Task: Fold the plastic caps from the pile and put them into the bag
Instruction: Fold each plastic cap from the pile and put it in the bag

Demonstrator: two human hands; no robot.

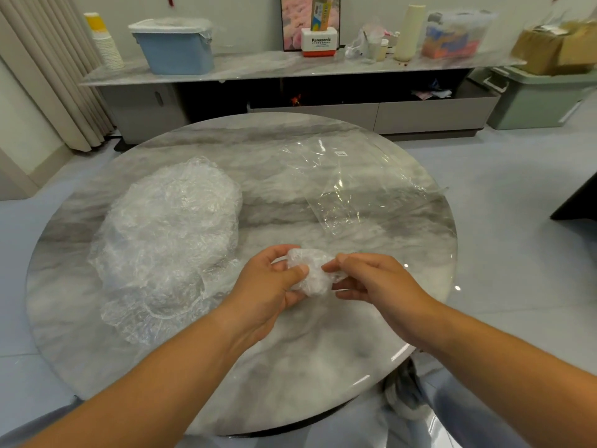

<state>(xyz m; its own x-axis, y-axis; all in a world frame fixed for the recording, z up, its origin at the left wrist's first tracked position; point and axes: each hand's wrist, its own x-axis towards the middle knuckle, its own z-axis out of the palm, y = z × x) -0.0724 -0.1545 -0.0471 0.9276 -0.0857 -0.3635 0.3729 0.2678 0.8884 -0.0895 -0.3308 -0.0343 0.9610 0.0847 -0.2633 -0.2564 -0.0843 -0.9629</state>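
A large heap of clear crinkled plastic caps (168, 234) lies on the left half of the round marble table (258, 367). A flat transparent bag (358, 185) lies on the table's far right part. Between my two hands, just above the table's middle, is one bunched-up plastic cap (311, 270). My left hand (274, 286) pinches its left side with thumb and fingers. My right hand (371, 279) pinches its right side with curled fingers.
Behind the table stands a long low cabinet (290, 69) with a blue lidded bin (176, 46), stacked paper cups (105, 40), a white box (319, 42) and clutter. A green crate (536, 98) sits on the floor at right. Curtains (55, 72) hang at left.
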